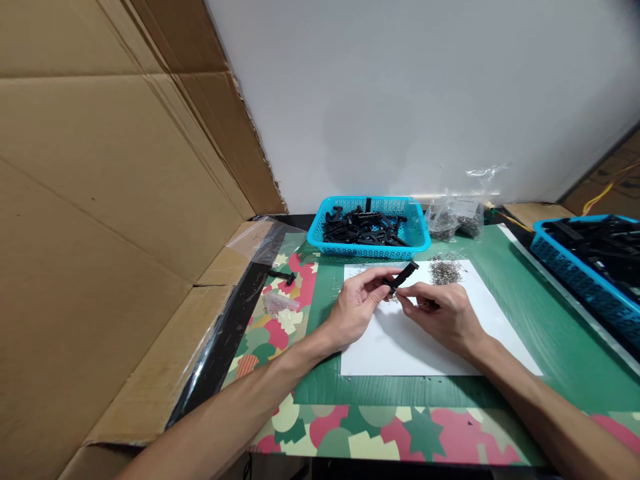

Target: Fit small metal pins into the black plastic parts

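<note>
My left hand (357, 303) is closed around a black plastic part (406, 273), which tilts up to the right above a white sheet (425, 347). Close against its lower end, my right hand (445, 313) pinches with thumb and forefinger. Something small and shiny shows between the fingertips, too small to name. Behind my right hand, a pile of small metal pieces (445, 271) lies on the sheet's far edge.
A blue basket (367, 251) of black plastic parts stands at the back, beside clear bags (457, 223) of small metal pieces. Another blue basket (585, 267) is at right. Left lie a loose black part (283, 276) and a small plastic bag (280, 303). Cardboard (100, 200) walls the left side.
</note>
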`<state>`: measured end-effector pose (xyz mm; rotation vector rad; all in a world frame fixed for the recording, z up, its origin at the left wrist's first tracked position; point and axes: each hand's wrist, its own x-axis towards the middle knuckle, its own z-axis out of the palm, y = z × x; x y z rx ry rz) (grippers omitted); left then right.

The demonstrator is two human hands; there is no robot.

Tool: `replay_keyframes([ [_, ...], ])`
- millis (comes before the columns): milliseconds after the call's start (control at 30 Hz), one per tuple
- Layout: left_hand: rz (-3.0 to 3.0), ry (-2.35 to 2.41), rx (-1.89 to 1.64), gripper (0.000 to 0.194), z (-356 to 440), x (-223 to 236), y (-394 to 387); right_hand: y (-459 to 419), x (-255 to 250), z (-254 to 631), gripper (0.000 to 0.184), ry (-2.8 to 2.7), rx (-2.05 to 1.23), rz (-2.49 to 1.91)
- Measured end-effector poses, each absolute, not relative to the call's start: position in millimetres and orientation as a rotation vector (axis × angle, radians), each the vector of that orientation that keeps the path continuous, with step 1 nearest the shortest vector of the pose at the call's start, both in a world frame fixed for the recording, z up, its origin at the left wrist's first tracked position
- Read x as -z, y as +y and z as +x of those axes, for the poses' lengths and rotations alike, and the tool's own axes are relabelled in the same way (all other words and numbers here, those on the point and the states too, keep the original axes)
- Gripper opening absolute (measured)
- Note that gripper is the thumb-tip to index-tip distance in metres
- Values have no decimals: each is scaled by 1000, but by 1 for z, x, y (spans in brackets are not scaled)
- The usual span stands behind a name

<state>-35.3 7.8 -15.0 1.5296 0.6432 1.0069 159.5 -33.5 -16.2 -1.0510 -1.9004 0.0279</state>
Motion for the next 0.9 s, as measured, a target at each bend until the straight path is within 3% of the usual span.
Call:
replay_keyframes([
  [467, 1405, 617, -904, 43, -38, 15, 13, -30, 16, 167, 14, -1929, -84, -970],
  [900, 1611, 717, -895, 42, -40, 10, 9, -28, 12, 173, 17, -1911, -124, -968],
])
